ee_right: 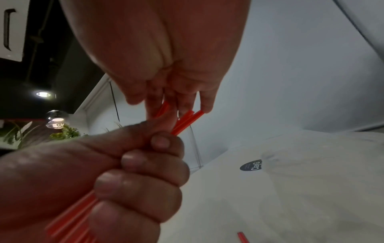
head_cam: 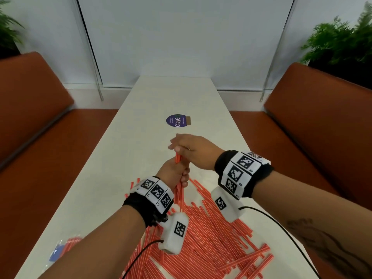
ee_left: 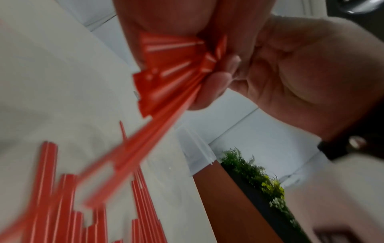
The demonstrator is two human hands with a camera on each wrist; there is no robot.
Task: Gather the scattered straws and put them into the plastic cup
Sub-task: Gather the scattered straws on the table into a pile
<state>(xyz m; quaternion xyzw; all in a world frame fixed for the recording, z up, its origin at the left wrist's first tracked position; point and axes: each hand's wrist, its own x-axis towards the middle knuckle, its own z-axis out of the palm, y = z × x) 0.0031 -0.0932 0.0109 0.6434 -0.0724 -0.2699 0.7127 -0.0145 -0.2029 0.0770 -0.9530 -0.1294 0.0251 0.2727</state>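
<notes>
Head view: red white-striped straw bundle [head_cam: 178, 158] fisted in left hand [head_cam: 174, 174], right hand [head_cam: 193, 151] pinching its top.

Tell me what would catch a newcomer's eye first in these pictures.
The sprawl of red-and-white striped plastic straws across the near end of the long white table. Just above it, the left hand grips an upright bundle of straws while the right hand touches its top.

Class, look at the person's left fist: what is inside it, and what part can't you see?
A bundle of red straws runs through the left hand, its ends sticking out above and below. The curled fingers cover the middle stretch.
</notes>
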